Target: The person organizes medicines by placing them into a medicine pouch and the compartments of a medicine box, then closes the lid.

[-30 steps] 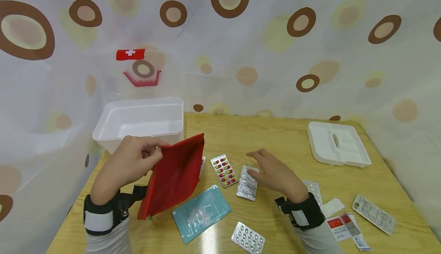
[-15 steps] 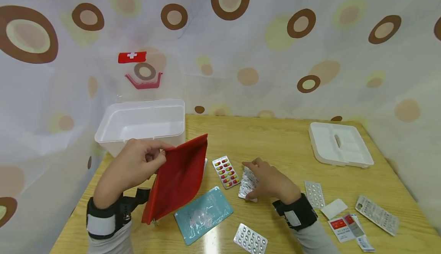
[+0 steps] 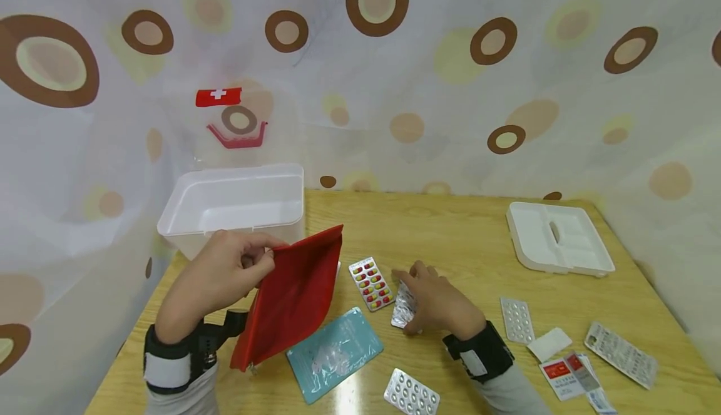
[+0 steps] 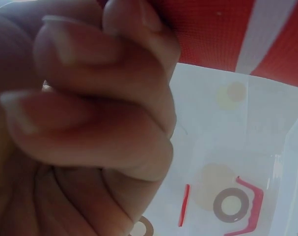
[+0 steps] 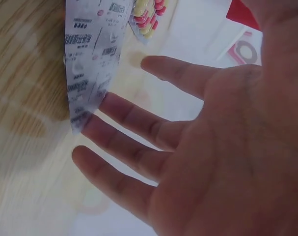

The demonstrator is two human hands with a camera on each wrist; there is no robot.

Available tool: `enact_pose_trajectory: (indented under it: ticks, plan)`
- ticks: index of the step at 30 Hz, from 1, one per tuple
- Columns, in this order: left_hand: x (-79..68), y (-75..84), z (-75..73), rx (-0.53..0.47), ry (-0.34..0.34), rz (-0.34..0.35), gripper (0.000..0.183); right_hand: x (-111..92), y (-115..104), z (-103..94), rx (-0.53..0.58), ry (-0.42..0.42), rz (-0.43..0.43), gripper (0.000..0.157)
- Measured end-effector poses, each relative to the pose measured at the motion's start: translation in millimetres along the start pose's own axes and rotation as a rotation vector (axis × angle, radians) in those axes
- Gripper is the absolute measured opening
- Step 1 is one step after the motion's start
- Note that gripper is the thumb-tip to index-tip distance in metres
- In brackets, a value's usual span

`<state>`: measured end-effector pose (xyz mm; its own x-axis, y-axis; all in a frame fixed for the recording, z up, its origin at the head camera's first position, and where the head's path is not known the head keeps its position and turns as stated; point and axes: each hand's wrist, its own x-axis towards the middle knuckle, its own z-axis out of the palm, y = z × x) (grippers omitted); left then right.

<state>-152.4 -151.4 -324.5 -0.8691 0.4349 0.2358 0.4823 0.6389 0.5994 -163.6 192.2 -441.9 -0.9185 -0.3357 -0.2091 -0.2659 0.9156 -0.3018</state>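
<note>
My left hand (image 3: 228, 277) pinches the top edge of a red fabric pouch (image 3: 295, 302), which it holds up over the table's left side. In the left wrist view its fingers curl at the pouch's red cloth (image 4: 212, 34), beside a white stripe. My right hand (image 3: 442, 305) reaches over a silver foil blister pack (image 3: 402, 308) and partly hides it. The right wrist view shows fairly straight fingers (image 5: 124, 118), with fingertips at the end of the printed foil pack (image 5: 92, 59). A blister pack of red-and-yellow capsules (image 3: 372, 283) lies just left of it.
A white box (image 3: 231, 205) with a clear raised lid stands behind the pouch. A teal packet (image 3: 335, 352) and another blister pack (image 3: 411, 393) lie in front. At right are a white tray (image 3: 560, 236), a blister pack (image 3: 517, 320), paper sachets (image 3: 566, 377) and a foil pack (image 3: 622, 355).
My right hand has come down onto the silver foil pack, its thumb now by the near end. The left hand keeps its hold on the red pouch.
</note>
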Motion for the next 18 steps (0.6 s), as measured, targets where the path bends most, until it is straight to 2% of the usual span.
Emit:
enact_pose_trajectory:
  ticks: [6, 11, 14, 18]
  plan:
    - [2.1, 0.4, 1.6, -0.016, -0.007, 0.013, 0.029, -1, 1, -4.0, -0.013, 0.032, -0.041, 0.107]
    - [1.5, 0.2, 2.8, -0.019, -0.002, 0.008, 0.029, -12, -7, -20.2, 0.043, 0.026, -0.063, 0.103]
    - [2.0, 0.6, 4.1, -0.016, -0.005, 0.007, 0.028, -24, -18, -33.3, 0.09, 0.035, -0.126, 0.1]
    - [3.4, 0.7, 5.9, -0.024, -0.016, -0.005, 0.029, -41, -40, -48.6, 0.178, 0.045, -0.268, 0.099]
